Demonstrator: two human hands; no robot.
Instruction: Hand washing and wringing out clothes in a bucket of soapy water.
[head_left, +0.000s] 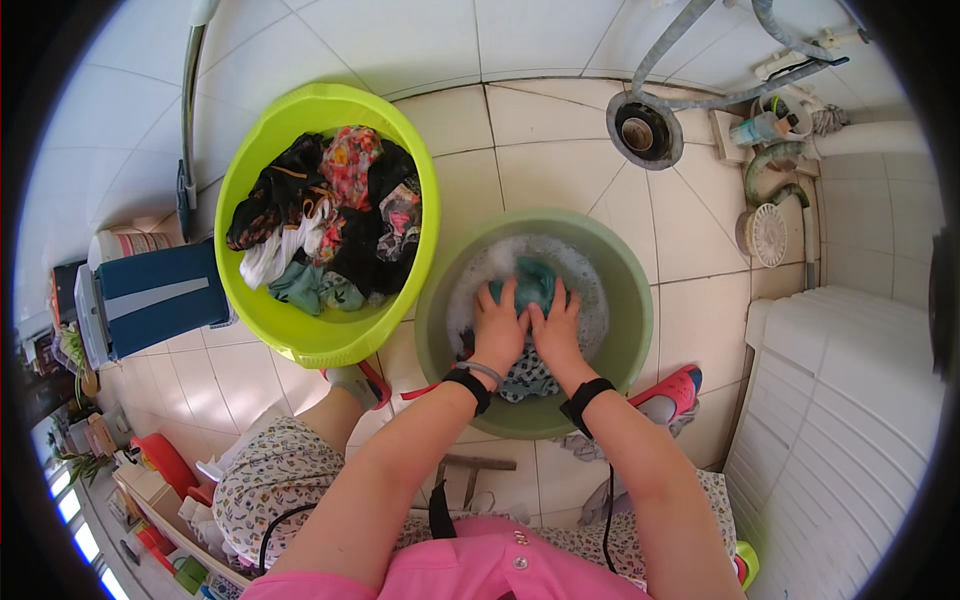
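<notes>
A green plastic basin (637, 330) with sudsy water stands on the floor before me. Inside it, my left hand (501, 326) and my right hand (553, 326) press on a wet teal cloth (535, 281), thumbs nearly touching and fingers spread over its near edge. Whether the fingers grip the cloth cannot be told. A dark-and-white checked cloth (529, 375) lies in the basin below my hands, partly hidden by them. To the left, a lime-green plastic tub (330, 352) holds a heap of clothes, among them a white garment (274, 251) and a red floral one (351, 165).
A blue bin (161, 296) stands left of the tub. Beyond the basin is a floor drain (643, 131), with a grey hose (664, 49) curving above it. A white ribbed panel (847, 420) borders the right side. My feet in red shoes (675, 394) flank the basin.
</notes>
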